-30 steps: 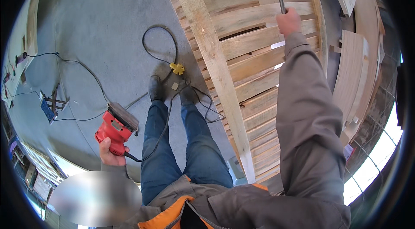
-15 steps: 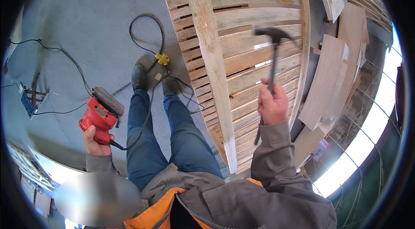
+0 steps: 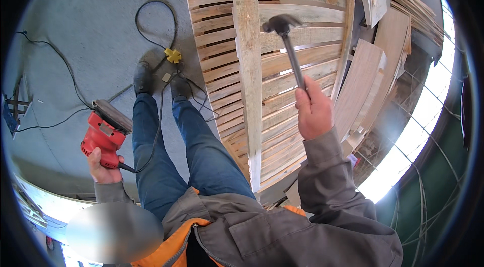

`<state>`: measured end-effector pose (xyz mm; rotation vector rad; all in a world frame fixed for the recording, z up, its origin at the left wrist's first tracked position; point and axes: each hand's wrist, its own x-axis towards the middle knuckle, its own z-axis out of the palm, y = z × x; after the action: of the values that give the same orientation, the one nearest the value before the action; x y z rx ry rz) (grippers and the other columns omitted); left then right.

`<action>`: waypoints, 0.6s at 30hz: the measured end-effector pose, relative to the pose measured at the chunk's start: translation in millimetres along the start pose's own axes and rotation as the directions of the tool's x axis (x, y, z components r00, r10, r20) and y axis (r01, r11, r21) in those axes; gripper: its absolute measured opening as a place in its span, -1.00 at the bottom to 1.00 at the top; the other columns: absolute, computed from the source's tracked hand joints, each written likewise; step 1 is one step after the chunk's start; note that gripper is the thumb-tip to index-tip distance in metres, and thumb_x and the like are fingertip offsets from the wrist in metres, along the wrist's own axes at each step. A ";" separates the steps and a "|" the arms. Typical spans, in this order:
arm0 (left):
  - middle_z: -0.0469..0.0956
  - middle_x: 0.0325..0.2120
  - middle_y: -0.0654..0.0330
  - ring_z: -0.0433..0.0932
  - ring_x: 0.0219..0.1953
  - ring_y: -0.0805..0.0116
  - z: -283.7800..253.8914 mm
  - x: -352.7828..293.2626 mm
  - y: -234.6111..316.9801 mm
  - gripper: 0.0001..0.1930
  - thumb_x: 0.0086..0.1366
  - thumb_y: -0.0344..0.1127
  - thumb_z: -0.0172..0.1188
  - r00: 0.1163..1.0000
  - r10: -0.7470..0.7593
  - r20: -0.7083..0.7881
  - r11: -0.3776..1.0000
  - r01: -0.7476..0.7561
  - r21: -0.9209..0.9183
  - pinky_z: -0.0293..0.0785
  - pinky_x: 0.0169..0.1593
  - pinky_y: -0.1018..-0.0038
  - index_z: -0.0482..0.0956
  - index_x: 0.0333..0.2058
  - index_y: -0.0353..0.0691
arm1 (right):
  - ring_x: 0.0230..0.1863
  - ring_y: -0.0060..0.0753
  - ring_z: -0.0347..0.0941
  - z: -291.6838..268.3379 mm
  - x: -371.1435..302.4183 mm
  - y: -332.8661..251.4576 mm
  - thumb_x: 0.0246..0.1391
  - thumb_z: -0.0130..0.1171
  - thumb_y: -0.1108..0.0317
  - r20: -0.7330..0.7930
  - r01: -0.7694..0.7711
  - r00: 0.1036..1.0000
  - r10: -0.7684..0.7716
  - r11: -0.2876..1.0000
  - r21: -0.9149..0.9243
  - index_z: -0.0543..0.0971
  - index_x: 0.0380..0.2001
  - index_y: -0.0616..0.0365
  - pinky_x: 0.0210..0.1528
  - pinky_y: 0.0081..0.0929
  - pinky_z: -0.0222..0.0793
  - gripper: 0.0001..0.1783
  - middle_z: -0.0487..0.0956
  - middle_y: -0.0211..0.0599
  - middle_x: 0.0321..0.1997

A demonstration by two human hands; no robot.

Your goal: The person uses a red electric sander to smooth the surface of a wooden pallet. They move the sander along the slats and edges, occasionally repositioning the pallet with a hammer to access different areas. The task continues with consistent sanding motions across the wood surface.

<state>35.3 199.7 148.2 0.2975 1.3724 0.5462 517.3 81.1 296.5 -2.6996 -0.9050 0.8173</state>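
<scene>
In my right hand (image 3: 316,109) I grip a dark claw hammer (image 3: 292,55) by its handle. Its head is raised above a slatted wooden panel (image 3: 297,13), and whether it touches the wood I cannot tell, though it seems apart. My left hand (image 3: 104,166) holds a red electric sander (image 3: 104,135) out to the left of my legs, its flat dark sanding pad facing up and away. The fingers wrap round the sander's body near where the black cord comes out.
A yellow multi-socket (image 3: 173,55) with black cords (image 3: 161,3) lies on the grey floor (image 3: 96,25) by my shoes. Loose boards (image 3: 359,83) and stacked thin strips (image 3: 409,5) lie right of the panel. A blue object (image 3: 11,114) sits at the far left.
The hammer's head has swung left and tilted, with my right hand rising slightly. The sander stays in my left hand. The whole view has turned a little.
</scene>
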 end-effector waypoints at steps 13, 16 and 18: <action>0.61 0.00 0.08 0.65 -0.13 0.20 1.4 2.6 1.8 -0.29 0.25 0.02 0.26 1.000 -0.014 0.015 1.000 0.014 -0.001 0.59 -0.44 0.38 0.35 0.27 -0.23 | -0.22 0.26 0.60 1.2 -15.4 -8.1 0.28 0.17 0.39 0.034 0.054 0.998 -0.053 0.997 -0.060 0.56 0.12 0.20 -0.18 -0.08 0.51 -0.64 0.63 0.20 -0.27; 0.61 0.00 0.08 0.64 -0.14 0.21 8.8 4.4 2.8 -0.29 0.24 0.03 0.27 0.999 0.009 0.042 1.000 -0.009 0.006 0.60 -0.44 0.38 0.35 0.26 -0.24 | -0.20 0.28 0.59 5.0 -24.6 15.3 0.28 0.17 0.38 0.176 -0.002 0.983 0.044 0.974 -0.228 0.57 0.09 0.21 -0.17 -0.05 0.51 -0.67 0.63 0.20 -0.24; 0.61 -0.01 0.09 0.64 -0.13 0.21 7.2 -0.5 5.8 -0.28 0.23 0.03 0.28 0.999 0.008 0.038 1.000 -0.009 0.027 0.60 -0.45 0.38 0.35 0.27 -0.24 | -0.20 0.28 0.59 -5.6 -13.2 -10.9 0.29 0.16 0.39 0.162 0.024 0.987 0.005 0.983 -0.181 0.56 0.10 0.22 -0.16 -0.07 0.52 -0.66 0.64 0.19 -0.22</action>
<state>41.1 205.1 152.8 0.3338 1.3431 0.5269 506.1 81.9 310.7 -2.8128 -1.0761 1.0106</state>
